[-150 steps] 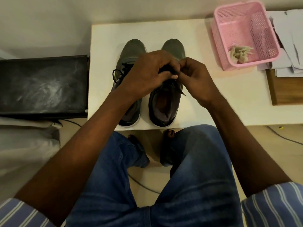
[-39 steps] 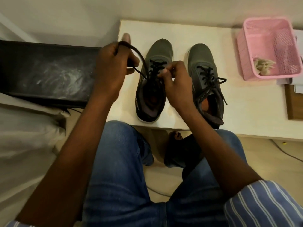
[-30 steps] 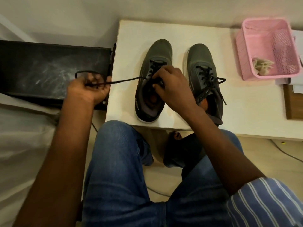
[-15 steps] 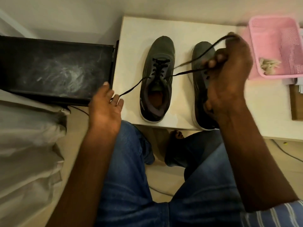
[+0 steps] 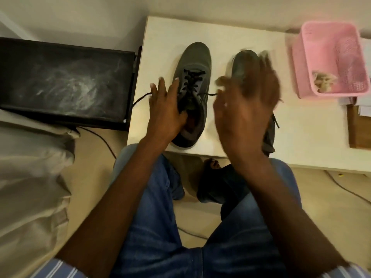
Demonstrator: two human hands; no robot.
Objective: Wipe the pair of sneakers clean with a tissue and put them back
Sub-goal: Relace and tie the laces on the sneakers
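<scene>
Pair of grey sneakers: left sneaker [image 5: 191, 93] and right sneaker [image 5: 244, 65] lying side by side on the white table [image 5: 301, 121], toes pointing away from the person, heels at the near edge. Left hand [image 5: 164, 111] resting on the left sneaker, fingers spread. Right hand [image 5: 245, 109] hovering blurred over the right sneaker, fingers spread loosely.

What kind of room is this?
Probably a home or small office corner: a white table holding a pink basket and stacked papers, with a dusty black box beside it.

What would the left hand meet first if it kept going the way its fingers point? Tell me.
Probably the black lace at its fingertips, then bare white table; the left hand seems to point up past the left grey sneaker.
</scene>
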